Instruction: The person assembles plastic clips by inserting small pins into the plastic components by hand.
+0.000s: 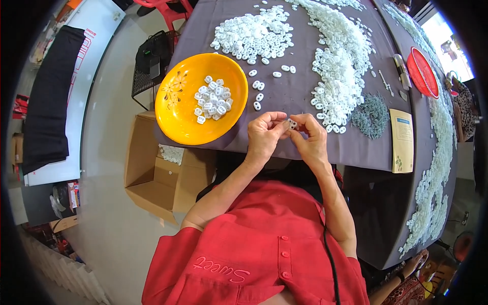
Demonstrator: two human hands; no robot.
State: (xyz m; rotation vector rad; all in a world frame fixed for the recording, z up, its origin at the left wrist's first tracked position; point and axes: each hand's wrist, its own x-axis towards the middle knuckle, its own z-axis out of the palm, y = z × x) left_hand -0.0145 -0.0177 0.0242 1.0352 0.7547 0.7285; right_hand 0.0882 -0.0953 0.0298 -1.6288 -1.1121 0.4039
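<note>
a dark grey cloth (300,96) covers the long table (386,168), which bends away toward the top right. below its left edge, an open cardboard box (152,173) sits on the pale, glossy floor (107,203). a black wire basket (147,76) stands just beyond it, near red chair legs (170,12). along the far left, a white board (81,66) with black fabric (48,96) draped on it. bright daylight at a window (447,51), top right.

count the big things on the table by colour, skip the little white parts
orange bowl: 1
red basket: 1
yellow booklet: 1
grey pile of small springs: 1
total: 4
Both hands pinch one white part in the fingers.
</note>
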